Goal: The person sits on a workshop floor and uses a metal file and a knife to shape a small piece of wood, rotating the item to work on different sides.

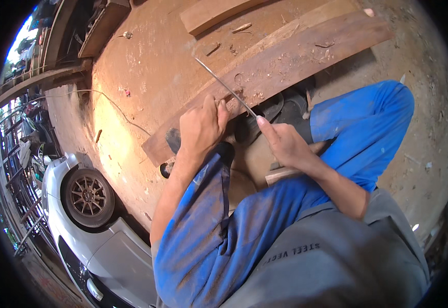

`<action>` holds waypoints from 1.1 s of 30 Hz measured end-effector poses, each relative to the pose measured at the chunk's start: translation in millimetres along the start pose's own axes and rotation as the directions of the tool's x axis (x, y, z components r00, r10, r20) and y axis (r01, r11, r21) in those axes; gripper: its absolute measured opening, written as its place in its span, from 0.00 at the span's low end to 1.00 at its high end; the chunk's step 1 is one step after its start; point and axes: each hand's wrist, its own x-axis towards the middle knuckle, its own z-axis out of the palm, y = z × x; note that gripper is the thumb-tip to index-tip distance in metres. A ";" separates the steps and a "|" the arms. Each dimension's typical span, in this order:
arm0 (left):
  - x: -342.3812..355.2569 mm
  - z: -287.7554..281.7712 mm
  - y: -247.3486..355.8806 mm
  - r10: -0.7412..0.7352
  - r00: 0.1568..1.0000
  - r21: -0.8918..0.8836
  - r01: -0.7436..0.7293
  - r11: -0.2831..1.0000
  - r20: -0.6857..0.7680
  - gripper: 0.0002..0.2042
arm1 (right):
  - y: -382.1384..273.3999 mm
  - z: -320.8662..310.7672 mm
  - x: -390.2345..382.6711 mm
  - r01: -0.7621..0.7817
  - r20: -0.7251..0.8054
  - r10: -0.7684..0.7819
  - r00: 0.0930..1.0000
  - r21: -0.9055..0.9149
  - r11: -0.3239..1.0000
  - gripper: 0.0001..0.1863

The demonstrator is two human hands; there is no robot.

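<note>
My right hand (288,145) is closed round the near end of a slim metal file (220,82), thumb laid along it. The file slants up and left across a wide wooden plank (306,61) in front of me. Under my left hand (202,126), a small dark piece of wood (236,94) is pinned against the plank, its tip showing past the closed fingers. File and wood piece cross close together; whether they touch is hard to tell. My fingers hide most of the wood piece.
Wood shavings and chips lie on the plank. Beyond it, another timber (219,14) rests on the dusty floor (152,56). At the left stands a silver car (116,262), with a thin cable (113,102) on the floor nearby. My blue-trousered legs (368,113) are bent beside the plank.
</note>
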 end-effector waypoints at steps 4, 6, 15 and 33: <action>9.3 -5.2 2.3 -0.130 0.988 -0.005 0.131 0.991 0.088 0.14 | -52.2 -9.7 0.2 0.099 -0.042 -0.097 0.994 0.032 0.995 0.24; -0.6 -0.5 -2.6 -0.075 0.996 0.016 0.074 0.997 0.048 0.14 | -74.8 -22.6 -0.3 0.305 -0.072 -0.307 0.949 -0.039 0.952 0.19; 7.6 3.4 3.9 -0.020 1.000 0.013 0.019 1.000 0.017 0.14 | 63.6 13.1 -20.3 0.334 -0.124 -0.481 0.868 -0.570 0.750 0.18; -10.2 -2.2 -1.7 -0.107 0.990 -0.015 0.109 0.994 0.090 0.14 | -21.1 9.7 -14.2 0.120 -0.081 -0.112 0.990 0.095 0.988 0.25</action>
